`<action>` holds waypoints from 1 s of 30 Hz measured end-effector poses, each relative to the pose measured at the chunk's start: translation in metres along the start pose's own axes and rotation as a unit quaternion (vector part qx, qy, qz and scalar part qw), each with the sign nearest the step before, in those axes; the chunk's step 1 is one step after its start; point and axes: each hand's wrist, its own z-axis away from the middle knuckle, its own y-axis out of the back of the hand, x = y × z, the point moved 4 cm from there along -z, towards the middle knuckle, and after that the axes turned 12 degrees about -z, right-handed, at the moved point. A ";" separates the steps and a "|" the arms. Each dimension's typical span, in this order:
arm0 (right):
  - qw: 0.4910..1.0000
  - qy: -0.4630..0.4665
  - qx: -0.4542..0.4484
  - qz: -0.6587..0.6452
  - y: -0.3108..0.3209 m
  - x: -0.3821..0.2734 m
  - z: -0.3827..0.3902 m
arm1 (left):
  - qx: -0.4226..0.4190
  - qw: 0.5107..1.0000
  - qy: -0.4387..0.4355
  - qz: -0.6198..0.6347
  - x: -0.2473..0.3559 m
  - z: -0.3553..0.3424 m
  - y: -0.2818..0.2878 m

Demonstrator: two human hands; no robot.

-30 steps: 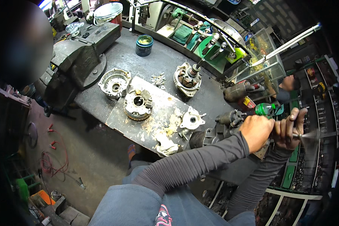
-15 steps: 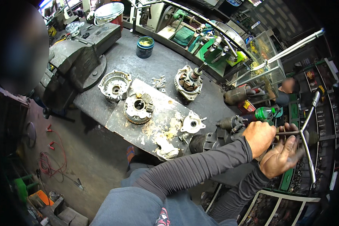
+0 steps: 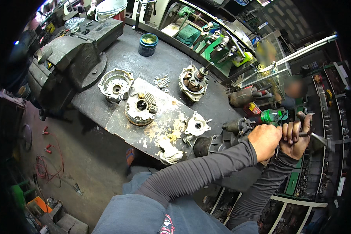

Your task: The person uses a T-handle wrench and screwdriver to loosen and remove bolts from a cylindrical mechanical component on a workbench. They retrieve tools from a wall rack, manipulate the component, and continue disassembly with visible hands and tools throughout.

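Over the right end of the bench, my left hand (image 3: 264,141) is closed in a fist on the shaft of a Y-shaped socket wrench (image 3: 319,139). My right hand (image 3: 294,139) is just beyond it, fingers curled round the wrench near its hub with the thumb up. The wrench's arms are smeared by motion. What its shaft end meets is hidden behind my left fist. Close by my left hand are a dark cylindrical motor body (image 3: 206,146) and a smaller dark motor part (image 3: 240,126). A pale metal end cover (image 3: 197,124) lies left of them.
A stator (image 3: 139,111), an alternator housing (image 3: 116,85), a rotor in its housing (image 3: 193,82), loose bolts (image 3: 162,82) and a white rag (image 3: 170,153) are on the bench. A blue grease tub (image 3: 148,45) stands behind, a vise (image 3: 74,58) at left. Another person (image 3: 294,89) is beyond the bench.
The wrench has turned, its arms now blurred. My right hand has gone from open fingers beside the shaft to fingers curled round the wrench. My left fist stays on the shaft.
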 end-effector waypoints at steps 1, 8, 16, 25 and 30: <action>0.999 0.015 -0.034 0.007 -0.005 0.003 0.003 | 0.002 1.000 -0.010 0.019 -0.003 0.000 0.003; 0.994 0.098 -0.027 -0.039 -0.038 -0.026 0.007 | -0.190 0.975 -0.076 0.083 -0.030 -0.016 0.019; 0.974 0.119 0.193 0.009 -0.026 -0.070 0.063 | -0.194 0.976 0.058 0.077 -0.024 -0.028 0.024; 0.986 0.103 0.054 -0.121 -0.049 -0.042 0.089 | -0.269 0.948 0.038 0.166 -0.036 -0.031 0.023; 0.985 0.100 0.081 -0.111 -0.047 -0.025 0.083 | -0.242 0.942 0.051 0.225 -0.029 -0.027 0.026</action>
